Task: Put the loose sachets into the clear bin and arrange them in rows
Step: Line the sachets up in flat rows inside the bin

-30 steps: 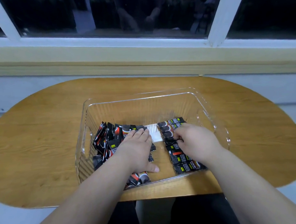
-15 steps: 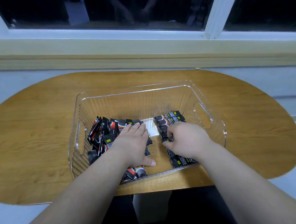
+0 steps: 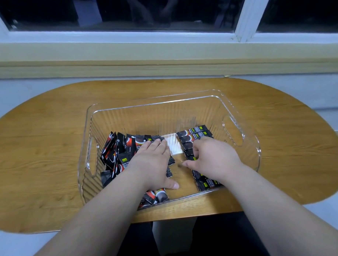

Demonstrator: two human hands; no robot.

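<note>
Both hands were down in the bin (image 3: pixel 145 119) on the table (image 3: pixel 40 151)! The left hand (image 3: pixel 152 163) lay flat, fingers straight and together, pressing on the jumbled heap (image 3: pixel 121 148) of sachets on the bin's left side, its thumb out on the bin floor. The right hand (image 3: pixel 213 159) sat over the neat row (image 3: pixel 195 132) on the right, fingers curled down onto it. Had it actually pinched a sachet? I couldn't tell. A strip of floor showed between heap and row.

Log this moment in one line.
left hand flat on sachet pile | right hand grips sachet row | bin on table
</note>
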